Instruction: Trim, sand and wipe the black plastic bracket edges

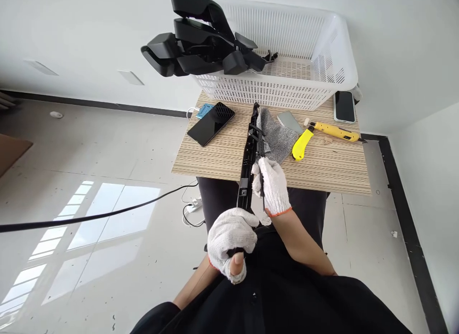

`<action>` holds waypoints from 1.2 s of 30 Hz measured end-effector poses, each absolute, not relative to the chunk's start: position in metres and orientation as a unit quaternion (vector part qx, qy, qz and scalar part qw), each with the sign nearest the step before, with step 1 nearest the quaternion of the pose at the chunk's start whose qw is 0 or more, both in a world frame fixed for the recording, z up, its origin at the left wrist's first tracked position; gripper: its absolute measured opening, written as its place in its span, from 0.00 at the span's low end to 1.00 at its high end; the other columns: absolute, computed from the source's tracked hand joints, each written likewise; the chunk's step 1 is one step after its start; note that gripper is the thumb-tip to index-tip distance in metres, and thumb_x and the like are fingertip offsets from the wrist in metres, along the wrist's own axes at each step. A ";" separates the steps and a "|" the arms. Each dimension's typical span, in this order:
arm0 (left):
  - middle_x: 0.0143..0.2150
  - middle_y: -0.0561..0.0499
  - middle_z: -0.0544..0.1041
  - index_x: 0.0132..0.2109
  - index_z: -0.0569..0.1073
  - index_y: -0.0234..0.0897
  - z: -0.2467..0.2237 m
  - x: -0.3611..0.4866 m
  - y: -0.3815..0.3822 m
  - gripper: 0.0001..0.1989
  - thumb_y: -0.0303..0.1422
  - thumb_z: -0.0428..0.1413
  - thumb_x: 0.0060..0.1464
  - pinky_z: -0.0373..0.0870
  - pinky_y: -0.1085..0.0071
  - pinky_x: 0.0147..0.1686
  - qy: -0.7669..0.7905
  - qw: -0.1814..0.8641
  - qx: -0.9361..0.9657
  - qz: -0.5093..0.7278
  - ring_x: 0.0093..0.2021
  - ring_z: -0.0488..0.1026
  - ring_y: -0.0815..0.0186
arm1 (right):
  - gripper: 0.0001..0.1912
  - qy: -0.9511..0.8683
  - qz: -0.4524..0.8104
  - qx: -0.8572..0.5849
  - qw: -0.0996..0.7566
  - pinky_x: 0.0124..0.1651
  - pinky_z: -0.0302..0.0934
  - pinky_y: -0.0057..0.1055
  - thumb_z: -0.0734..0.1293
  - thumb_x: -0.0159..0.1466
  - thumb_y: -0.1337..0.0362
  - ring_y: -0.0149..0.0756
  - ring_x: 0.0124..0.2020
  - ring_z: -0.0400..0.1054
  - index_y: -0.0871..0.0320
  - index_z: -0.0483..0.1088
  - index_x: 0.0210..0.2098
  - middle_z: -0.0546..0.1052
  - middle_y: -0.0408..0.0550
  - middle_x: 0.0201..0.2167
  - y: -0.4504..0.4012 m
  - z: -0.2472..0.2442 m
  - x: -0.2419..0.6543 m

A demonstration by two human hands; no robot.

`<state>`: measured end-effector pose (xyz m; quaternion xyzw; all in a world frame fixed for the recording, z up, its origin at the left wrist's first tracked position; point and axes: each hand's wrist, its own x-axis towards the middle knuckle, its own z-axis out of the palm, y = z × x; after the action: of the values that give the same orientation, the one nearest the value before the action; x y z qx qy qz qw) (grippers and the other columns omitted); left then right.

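A long, narrow black plastic part (247,164) runs from my lap up over the table edge. My left hand (232,238), in a white knit glove with the thumb tip bare, is closed round its near end. My right hand (271,183), gloved with an orange cuff, is closed on a slim black strip-like piece (261,145) beside the long part. Whether the two pieces are joined I cannot tell. Just beyond my right hand, a grey knit cloth (275,133) lies against the black part.
A white plastic basket (265,92) holding black moulded parts (204,42) stands at the table's back. On the wooden table (322,173) lie a black phone (211,123), another phone (344,106), a yellow-green cutter (303,143) and a yellow-handled knife (337,131). A black cable (107,213) crosses at left.
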<state>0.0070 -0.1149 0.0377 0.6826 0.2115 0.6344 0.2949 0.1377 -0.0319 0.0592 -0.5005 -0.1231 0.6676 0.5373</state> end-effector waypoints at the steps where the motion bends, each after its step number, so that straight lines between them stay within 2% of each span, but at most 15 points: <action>1: 0.22 0.56 0.74 0.32 0.73 0.38 0.038 0.008 -0.115 0.18 0.39 0.51 0.72 0.85 0.61 0.35 0.208 0.297 0.680 0.637 0.21 0.74 0.68 | 0.21 -0.105 0.665 -0.502 0.544 0.09 0.48 0.21 0.74 0.66 0.50 0.23 0.09 0.59 0.51 0.60 0.42 0.74 0.31 0.23 -0.033 0.059 0.135; 6: 0.22 0.55 0.75 0.33 0.74 0.39 0.033 0.006 -0.117 0.18 0.40 0.52 0.72 0.85 0.60 0.36 0.212 0.303 0.683 0.630 0.22 0.76 0.65 | 0.17 -0.061 0.652 -0.493 0.573 0.09 0.49 0.20 0.74 0.68 0.57 0.23 0.10 0.61 0.52 0.62 0.46 0.76 0.31 0.25 -0.039 0.063 0.125; 11: 0.22 0.55 0.75 0.38 0.78 0.40 0.024 -0.003 -0.119 0.14 0.42 0.54 0.70 0.87 0.58 0.38 0.229 0.300 0.692 0.615 0.22 0.78 0.62 | 0.11 -0.050 0.669 -0.470 0.575 0.10 0.48 0.18 0.69 0.72 0.60 0.22 0.08 0.59 0.51 0.62 0.48 0.70 0.27 0.22 -0.034 0.074 0.122; 15: 0.22 0.52 0.76 0.34 0.76 0.38 0.031 -0.006 -0.118 0.19 0.41 0.52 0.72 0.86 0.60 0.38 0.231 0.321 0.689 0.608 0.28 0.83 0.60 | 0.09 -0.035 0.688 -0.460 0.560 0.10 0.48 0.17 0.66 0.75 0.61 0.23 0.09 0.58 0.50 0.61 0.50 0.70 0.27 0.22 -0.034 0.082 0.121; 20: 0.23 0.51 0.76 0.33 0.75 0.38 0.039 -0.004 -0.116 0.20 0.41 0.52 0.73 0.85 0.60 0.38 0.233 0.320 0.688 0.608 0.31 0.83 0.60 | 0.05 -0.022 0.686 -0.461 0.563 0.12 0.50 0.15 0.63 0.76 0.63 0.21 0.10 0.58 0.50 0.63 0.51 0.70 0.28 0.21 -0.035 0.083 0.119; 25: 0.22 0.54 0.76 0.35 0.73 0.39 0.034 -0.003 -0.114 0.15 0.38 0.52 0.71 0.85 0.59 0.36 0.208 0.305 0.692 0.620 0.28 0.83 0.60 | 0.12 -0.036 0.676 -0.460 0.574 0.11 0.49 0.16 0.63 0.75 0.66 0.22 0.09 0.59 0.51 0.64 0.56 0.72 0.29 0.23 -0.036 0.077 0.117; 30: 0.21 0.55 0.75 0.34 0.73 0.39 0.036 -0.005 -0.113 0.16 0.38 0.51 0.72 0.85 0.60 0.36 0.217 0.304 0.694 0.616 0.27 0.82 0.61 | 0.30 -0.069 0.662 -0.478 0.573 0.11 0.50 0.19 0.69 0.69 0.64 0.23 0.09 0.61 0.47 0.59 0.68 0.76 0.28 0.26 -0.033 0.069 0.121; 32: 0.21 0.55 0.75 0.36 0.74 0.39 0.038 -0.006 -0.112 0.17 0.39 0.50 0.73 0.85 0.62 0.37 0.218 0.303 0.698 0.610 0.27 0.82 0.62 | 0.29 -0.085 0.673 -0.477 0.559 0.11 0.50 0.19 0.67 0.69 0.64 0.24 0.09 0.61 0.47 0.60 0.68 0.74 0.27 0.24 -0.028 0.067 0.126; 36: 0.21 0.54 0.76 0.36 0.75 0.39 0.038 -0.007 -0.111 0.18 0.42 0.51 0.74 0.85 0.64 0.38 0.231 0.298 0.699 0.608 0.33 0.85 0.61 | 0.26 -0.093 0.676 -0.469 0.560 0.11 0.45 0.17 0.62 0.69 0.67 0.24 0.08 0.57 0.49 0.60 0.65 0.70 0.26 0.20 -0.020 0.070 0.133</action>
<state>-0.0066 -0.1113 0.0376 0.6989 0.2311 0.6076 0.2981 0.1333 -0.0196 0.0696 -0.4692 -0.0931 0.6763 0.5601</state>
